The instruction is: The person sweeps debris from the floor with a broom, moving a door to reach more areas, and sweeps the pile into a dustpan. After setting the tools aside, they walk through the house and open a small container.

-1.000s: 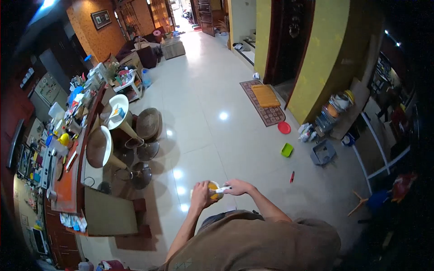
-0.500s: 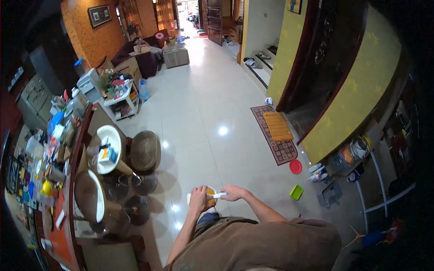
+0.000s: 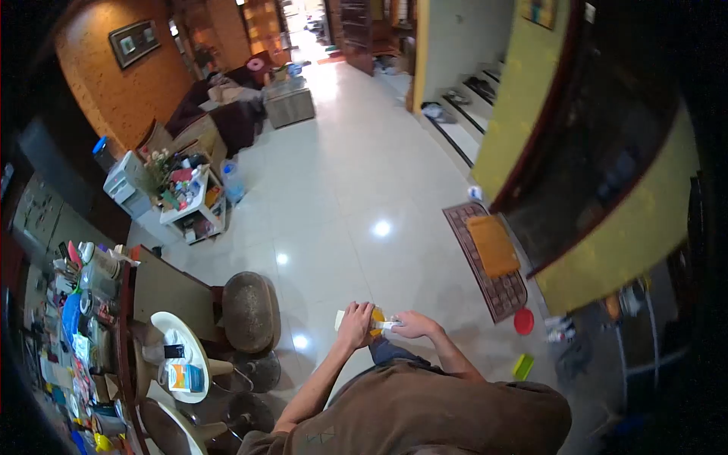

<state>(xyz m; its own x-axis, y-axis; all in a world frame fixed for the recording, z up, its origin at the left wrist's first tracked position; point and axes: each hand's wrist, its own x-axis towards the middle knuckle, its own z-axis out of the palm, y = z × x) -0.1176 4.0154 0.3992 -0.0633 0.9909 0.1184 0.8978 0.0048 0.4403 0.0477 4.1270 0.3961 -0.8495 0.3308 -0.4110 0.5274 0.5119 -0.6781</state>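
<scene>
My left hand (image 3: 355, 326) is closed over a small orange-yellow thing (image 3: 377, 317), which shows past the fingertips; its kind is too small to make out. A white piece (image 3: 339, 320) sticks out on the far side of the same hand. From the right, my right hand (image 3: 414, 324) grips a white-handled tool (image 3: 389, 324) whose end reaches the orange-yellow thing. Both hands are close together in front of my body, above the tiled floor (image 3: 334, 197). My left fingers hide much of what they hold.
At left stand a cluttered counter (image 3: 83, 341) and bar stools, one seat (image 3: 199, 353) carrying a blue-and-white box (image 3: 186, 378). Right lie a patterned rug (image 3: 489, 284), a red disc (image 3: 524, 321) and a green tray (image 3: 523, 367). Steps (image 3: 455, 130) rise beyond.
The view has turned and moved forward, so the stools and rug sit lower in it. Both hands keep their hold, with the left hand's fingers slightly shifted on the orange-yellow thing.
</scene>
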